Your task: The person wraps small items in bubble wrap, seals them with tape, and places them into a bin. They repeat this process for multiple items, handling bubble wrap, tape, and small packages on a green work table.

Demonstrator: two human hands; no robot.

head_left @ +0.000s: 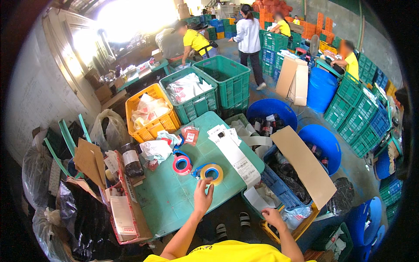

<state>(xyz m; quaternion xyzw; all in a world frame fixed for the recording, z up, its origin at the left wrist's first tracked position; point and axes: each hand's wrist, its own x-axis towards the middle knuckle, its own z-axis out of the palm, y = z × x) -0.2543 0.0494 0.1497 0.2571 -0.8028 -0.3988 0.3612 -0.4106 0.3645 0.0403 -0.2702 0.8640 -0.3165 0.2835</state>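
My left hand is raised over the front of the green table, thumb and forefinger a little apart. Its fingertips overlap the lower edge of a yellowish tape roll on a blue dispenser; whether they touch it, I cannot tell. Beside that lies a red tape roll, also on a blue dispenser. A long strip of white printed labels crosses the table and hangs over its right edge. Off that edge, my right hand is closed, its fingertips pinched at the strip's hanging end.
A blue crate of dark wrapped goods, partly under a cardboard sheet, stands right of the table. Yellow and green crates stand behind. An open carton is at left. Several people work farther back.
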